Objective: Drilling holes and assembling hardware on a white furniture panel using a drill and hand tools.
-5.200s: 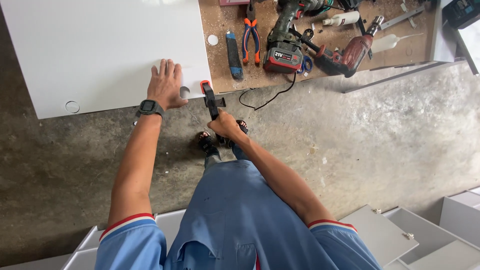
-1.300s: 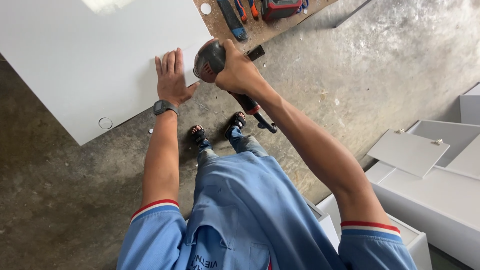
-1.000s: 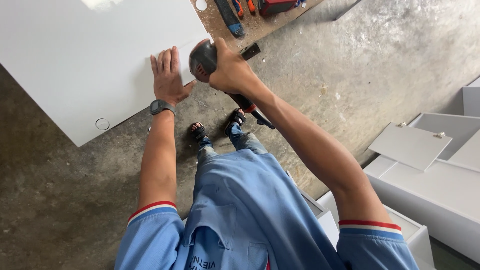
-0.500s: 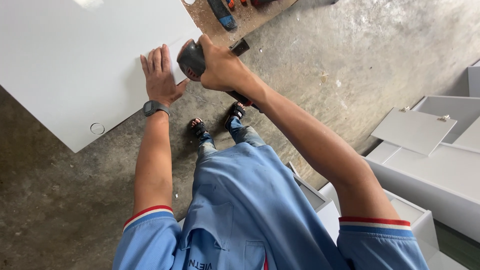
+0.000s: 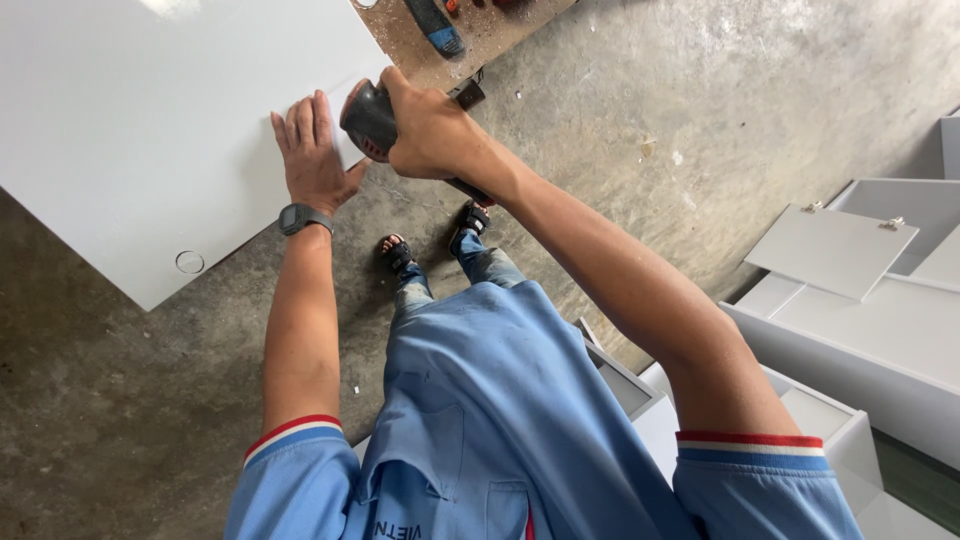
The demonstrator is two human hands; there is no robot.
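A large white board (image 5: 140, 120) lies flat on a wooden workbench (image 5: 470, 30) in front of me. My left hand (image 5: 312, 150) presses flat on the board near its front edge, fingers spread, a dark watch on the wrist. My right hand (image 5: 425, 125) grips a dark power drill (image 5: 368, 118) from above, held against the board's edge right beside my left thumb. The drill's tip is hidden. A round hole (image 5: 189, 262) is cut near the board's lower corner.
A blue-handled tool (image 5: 435, 15) lies on the bench behind the drill. Grey cabinet parts and a hinged panel (image 5: 830, 250) stand on the concrete floor to my right. My sandalled feet (image 5: 435, 240) are below the board's edge.
My right hand lifted the drill from low beside the bench up to the board's edge next to my left hand. The view tilted and shifted, carrying the bench tools out of frame.
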